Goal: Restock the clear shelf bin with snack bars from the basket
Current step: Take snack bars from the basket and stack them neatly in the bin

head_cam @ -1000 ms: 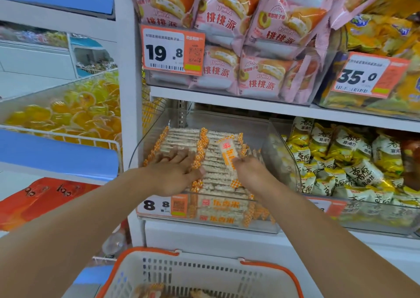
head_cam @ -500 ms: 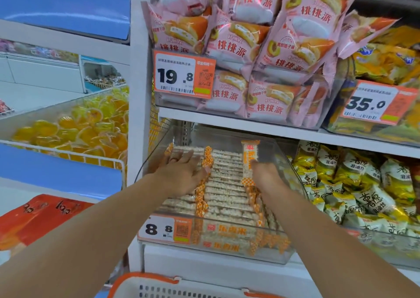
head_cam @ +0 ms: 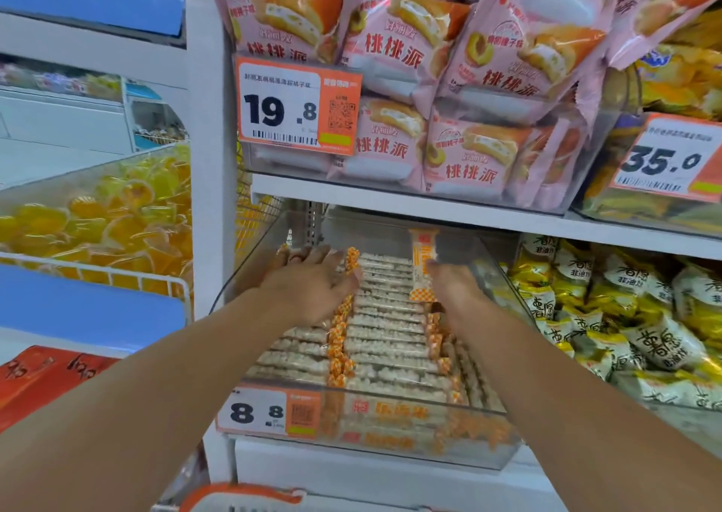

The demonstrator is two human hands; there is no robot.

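The clear shelf bin [head_cam: 484,449] sits on the lower shelf and holds rows of white snack bars [head_cam: 386,336] with orange checked ends. My left hand [head_cam: 308,289] lies flat, palm down, on the back left row of bars, fingers spread. My right hand [head_cam: 455,283] reaches into the back right of the bin and holds one snack bar [head_cam: 422,265] upright on its end. Only the orange rim of the basket [head_cam: 242,498] shows at the bottom edge; its contents are out of view.
A price tag reading 8.8 [head_cam: 269,412] hangs on the bin's front. Pink cake packs [head_cam: 461,152] fill the shelf above, close over the bin. Yellow-green snack packs [head_cam: 609,316] fill the bin to the right. A wire basket of yellow jelly cups [head_cam: 97,222] stands to the left.
Both hands have pushed deeper toward the back of the bin. The bar in my right hand has turned more upright. The basket has slid almost out of view below.
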